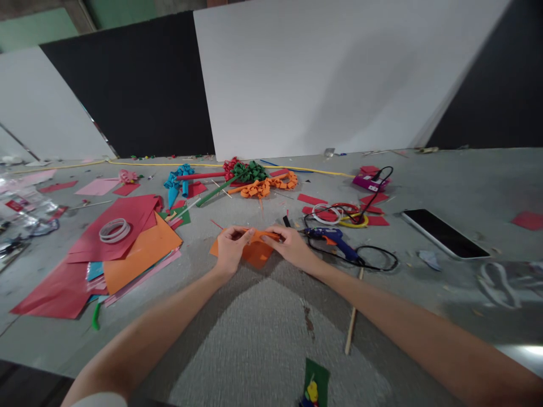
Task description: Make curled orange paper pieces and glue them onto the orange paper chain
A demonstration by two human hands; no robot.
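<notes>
Both of my hands hold a piece of orange paper (258, 254) just above the grey surface, in the middle of the head view. My left hand (230, 249) pinches its left part between thumb and fingers. On the other side, my right hand (292, 246) grips the upper right part with the thumb on top. Between the hands the paper's upper edge looks bent or rolled, and its lower part hangs down flat. A blue glue gun (335, 240) with an orange trigger lies just right of my right hand, its black cord looped beside it.
Paper flowers, such as an orange one (257, 189) and a blue one (180, 178), lie behind my hands. Left are red sheets (138, 212) with a tape roll (114, 230). Right are a phone (445, 233), a wooden stick (352, 325) and a purple box (369, 181).
</notes>
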